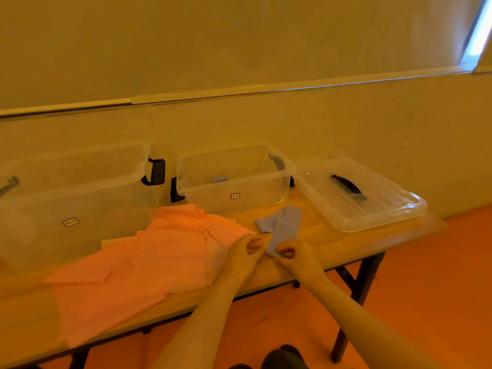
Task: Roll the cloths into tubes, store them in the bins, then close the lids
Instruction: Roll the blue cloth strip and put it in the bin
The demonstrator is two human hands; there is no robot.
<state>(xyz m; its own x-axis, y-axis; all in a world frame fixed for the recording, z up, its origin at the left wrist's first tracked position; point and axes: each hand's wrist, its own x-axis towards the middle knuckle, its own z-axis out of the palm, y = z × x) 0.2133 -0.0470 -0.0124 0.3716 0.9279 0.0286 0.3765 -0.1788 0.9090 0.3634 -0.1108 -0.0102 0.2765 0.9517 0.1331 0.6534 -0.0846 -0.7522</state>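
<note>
Fingers of right hand and left hand pinch blue cloth's near end; pink cloths lie left of fingers.

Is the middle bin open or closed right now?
Open. The middle bin has no lid on its rim; a clear lid lies flat on the table to its right.

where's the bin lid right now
In the head view the clear lid lies flat on the table's right end, handle up, just right of the smaller open bin.
</note>
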